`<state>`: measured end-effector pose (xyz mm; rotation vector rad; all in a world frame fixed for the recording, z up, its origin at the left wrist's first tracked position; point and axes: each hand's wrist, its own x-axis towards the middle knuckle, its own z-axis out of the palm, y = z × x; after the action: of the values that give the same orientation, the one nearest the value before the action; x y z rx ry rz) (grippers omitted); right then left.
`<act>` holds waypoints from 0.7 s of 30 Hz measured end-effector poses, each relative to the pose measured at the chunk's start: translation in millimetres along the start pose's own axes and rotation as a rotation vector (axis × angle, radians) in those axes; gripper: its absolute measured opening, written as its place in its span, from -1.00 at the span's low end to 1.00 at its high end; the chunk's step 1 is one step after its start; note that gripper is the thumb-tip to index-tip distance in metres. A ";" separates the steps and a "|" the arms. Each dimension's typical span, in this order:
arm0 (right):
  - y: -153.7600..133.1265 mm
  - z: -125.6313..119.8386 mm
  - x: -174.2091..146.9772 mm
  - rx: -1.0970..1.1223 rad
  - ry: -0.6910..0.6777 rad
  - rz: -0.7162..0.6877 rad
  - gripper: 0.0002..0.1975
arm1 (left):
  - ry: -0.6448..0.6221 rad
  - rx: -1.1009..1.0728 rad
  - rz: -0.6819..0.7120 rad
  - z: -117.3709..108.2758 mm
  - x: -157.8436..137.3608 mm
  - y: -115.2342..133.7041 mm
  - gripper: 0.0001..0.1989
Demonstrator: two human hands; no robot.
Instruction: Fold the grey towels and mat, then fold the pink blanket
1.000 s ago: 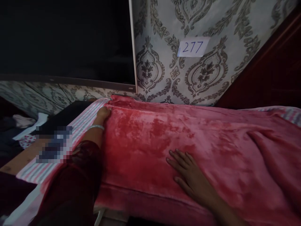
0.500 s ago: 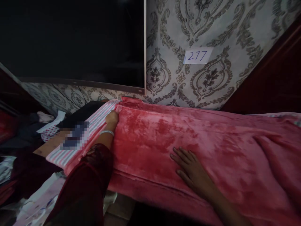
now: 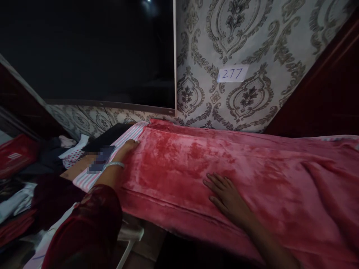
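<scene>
A plush red-pink blanket [image 3: 174,160] lies folded in a long strip before me, its striped white, pink and grey underside [image 3: 130,133] showing along the left edge. At that left edge my left hand [image 3: 128,148] is closed, fingers bent down onto the plush; its fingertips are partly hidden. Palm down on the middle of the blanket, my right hand [image 3: 226,196] rests flat, fingers stretched out and slightly apart. A crease [image 3: 316,179] runs down the blanket's right part.
A large dark television [image 3: 112,56] stands behind, at the left. A paper label [image 3: 232,73] reading 277 is on the patterned wall [image 3: 193,78]. Clothes [image 3: 53,194] and a red bag-like item [image 3: 17,155] are piled at left. A white frame-like piece [image 3: 131,235] shows below the blanket.
My left hand has moved toward me along the blanket's left edge, its fist a little looser. My right hand stays flat in the same place. The view has shifted slightly left.
</scene>
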<state>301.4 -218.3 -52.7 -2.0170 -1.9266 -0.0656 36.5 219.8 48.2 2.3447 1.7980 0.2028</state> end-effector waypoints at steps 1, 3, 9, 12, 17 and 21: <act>0.8 0.7 -0.1 -0.003 0.009 -0.006 -0.49 | -0.019 -0.006 0.008 -0.1 -8.6 -6.8 -0.58; 2.0 1.6 -0.3 -0.012 0.022 -0.015 -0.49 | -0.057 -0.023 0.024 0.9 -26.2 -20.3 -0.58; 5.2 4.3 -0.2 -0.040 0.030 -0.034 -0.49 | -0.064 -0.035 0.006 9.8 -74.1 -53.4 -0.57; 6.6 5.6 -0.1 -0.046 0.041 -0.043 -0.49 | -0.023 -0.003 -0.031 18.0 -88.7 -56.0 -0.60; 6.2 4.0 0.2 -0.055 0.035 -0.038 -0.49 | 0.042 0.040 -0.062 25.9 -98.6 -47.0 -0.58; 4.5 2.3 1.3 -0.058 0.029 -0.023 -0.49 | 0.052 0.058 -0.050 17.0 -104.9 -45.2 -0.60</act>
<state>305.4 -216.5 -55.6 -2.0193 -1.9519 -0.1571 -29.6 128.9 21.7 2.3507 1.9093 0.2095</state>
